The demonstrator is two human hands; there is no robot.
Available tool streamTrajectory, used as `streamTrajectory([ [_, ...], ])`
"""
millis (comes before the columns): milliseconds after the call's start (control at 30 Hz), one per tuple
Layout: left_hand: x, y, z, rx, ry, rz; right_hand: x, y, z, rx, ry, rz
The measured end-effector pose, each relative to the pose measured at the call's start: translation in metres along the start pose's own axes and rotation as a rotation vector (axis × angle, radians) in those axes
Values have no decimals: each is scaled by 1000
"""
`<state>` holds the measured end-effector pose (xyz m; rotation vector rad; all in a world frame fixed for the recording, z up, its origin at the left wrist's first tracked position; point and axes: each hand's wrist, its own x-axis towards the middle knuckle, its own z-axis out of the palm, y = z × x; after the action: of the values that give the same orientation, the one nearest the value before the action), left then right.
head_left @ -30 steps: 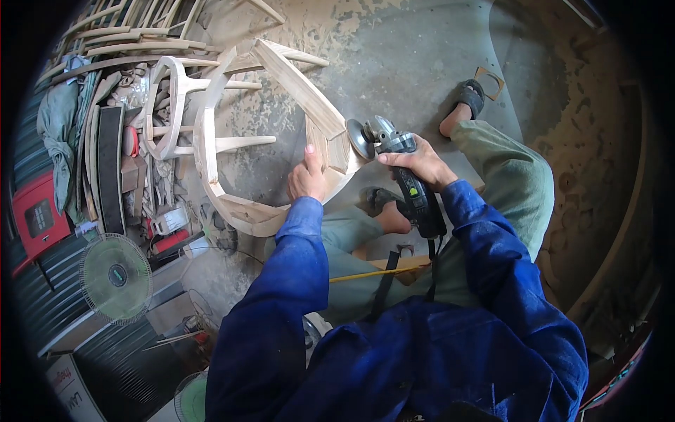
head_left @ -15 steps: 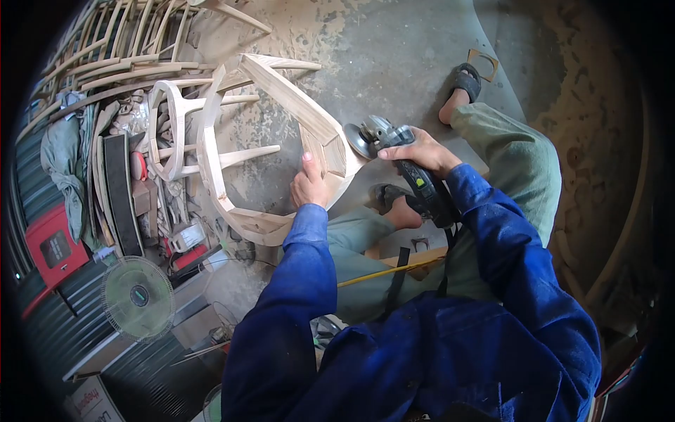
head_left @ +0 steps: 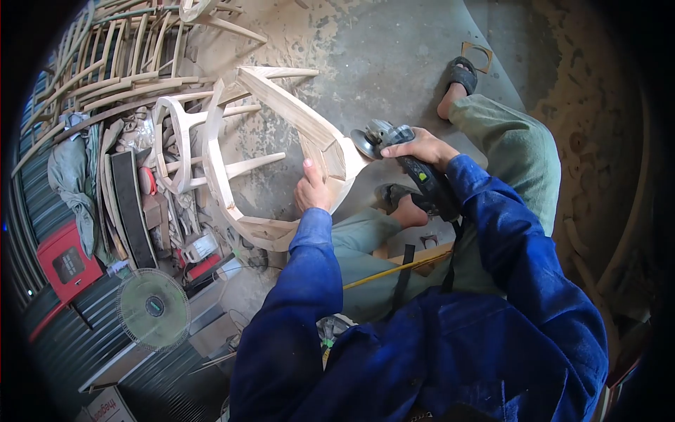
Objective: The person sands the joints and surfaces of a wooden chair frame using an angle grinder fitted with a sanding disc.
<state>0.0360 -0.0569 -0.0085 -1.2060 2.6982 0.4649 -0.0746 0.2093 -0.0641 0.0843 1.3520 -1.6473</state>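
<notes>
A pale wooden chair frame point(head_left: 281, 95) lies on its side in front of me, its curved rail bending round on the left. My left hand point(head_left: 313, 188) grips the block-like joint at its right end, the thumb lying along the wood. In my right hand point(head_left: 424, 148) is an angle grinder point(head_left: 430, 186), fingers wrapped round the front of its dark body. Its round disc point(head_left: 365, 143) is at the outer edge of the joint; whether it touches the wood I cannot tell.
Another wooden frame point(head_left: 184, 123) stands left of the chair frame, near stacked frames point(head_left: 130, 49). A fan point(head_left: 153, 307), a red box point(head_left: 68, 261) and wood offcuts point(head_left: 156, 211) lie at the left. My sandalled foot point(head_left: 457, 91) is at the upper right.
The view has shifted slightly, so the fan and red box appear further right and lower. Both hands keep their holds, and the grinder's disc stays by the joint.
</notes>
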Motion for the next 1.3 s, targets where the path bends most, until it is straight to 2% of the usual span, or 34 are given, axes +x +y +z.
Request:
streamTrajectory([
  [67,3,-2,7,-24,-9,9,-4,1,-2,8,2,48],
  [233,-3,-1,2,-16,13,22,4,0,0,33,-27,4],
  [333,1,-2,3,-26,-11,3,1,1,-6,-5,-13,79],
  [500,-6,-3,2,-14,-1,11,9,3,1,36,-30,30],
  [633,-2,0,3,-51,-7,7,4,6,-8,4,-20,73],
  [833,-1,-4,6,-14,18,32,5,-3,11,-14,11,-57],
  [933,-1,-4,7,-34,14,28,-9,-18,13,2,-30,-6],
  [1067,-2,-4,4,-23,12,28,6,4,6,-29,50,3],
  [1300,-4,-2,0,-19,-7,17,5,25,-2,139,21,72],
])
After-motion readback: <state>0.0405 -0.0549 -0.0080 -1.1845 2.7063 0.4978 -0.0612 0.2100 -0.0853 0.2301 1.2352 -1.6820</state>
